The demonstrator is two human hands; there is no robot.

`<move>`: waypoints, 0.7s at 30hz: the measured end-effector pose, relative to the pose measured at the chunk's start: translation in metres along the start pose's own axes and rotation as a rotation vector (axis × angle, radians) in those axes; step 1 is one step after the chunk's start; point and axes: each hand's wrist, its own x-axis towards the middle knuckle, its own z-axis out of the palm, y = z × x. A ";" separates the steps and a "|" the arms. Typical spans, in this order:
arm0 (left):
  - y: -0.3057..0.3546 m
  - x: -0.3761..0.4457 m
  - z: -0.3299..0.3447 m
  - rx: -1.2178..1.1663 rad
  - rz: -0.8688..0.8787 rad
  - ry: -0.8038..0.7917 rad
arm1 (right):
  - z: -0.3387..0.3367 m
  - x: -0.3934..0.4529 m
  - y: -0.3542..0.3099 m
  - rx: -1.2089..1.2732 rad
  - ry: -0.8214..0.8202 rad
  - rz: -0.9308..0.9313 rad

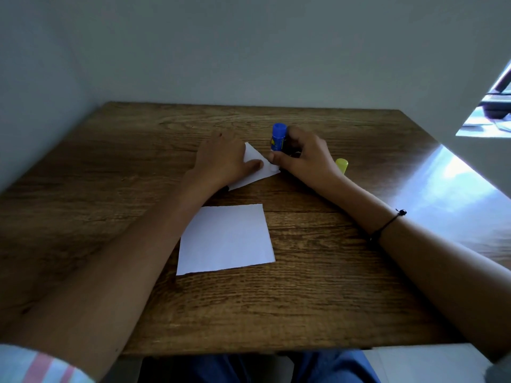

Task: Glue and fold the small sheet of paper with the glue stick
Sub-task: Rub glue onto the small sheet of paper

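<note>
A small white sheet of paper (pixel 258 170) lies on the wooden table (pixel 138 167) near the middle. My left hand (pixel 221 158) rests flat on it, fingers pressing the sheet down. My right hand (pixel 304 156) grips a blue glue stick (pixel 278 136) held upright, its lower end touching the sheet's right corner. Most of the small sheet is hidden under my left hand.
A larger white sheet (pixel 226 239) lies on the table nearer to me. A yellow cap (pixel 342 165) stands just right of my right hand. The table is set against a wall at the back and left; a bright glare covers its right side.
</note>
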 end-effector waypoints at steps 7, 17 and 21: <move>0.004 -0.002 -0.002 0.069 -0.096 -0.031 | -0.003 -0.003 -0.005 0.039 0.023 0.062; -0.012 -0.008 -0.038 -0.255 0.307 -0.376 | -0.002 0.002 -0.001 0.195 0.112 0.201; -0.011 -0.008 -0.035 -0.157 0.283 -0.453 | -0.003 0.003 0.001 0.210 0.153 0.226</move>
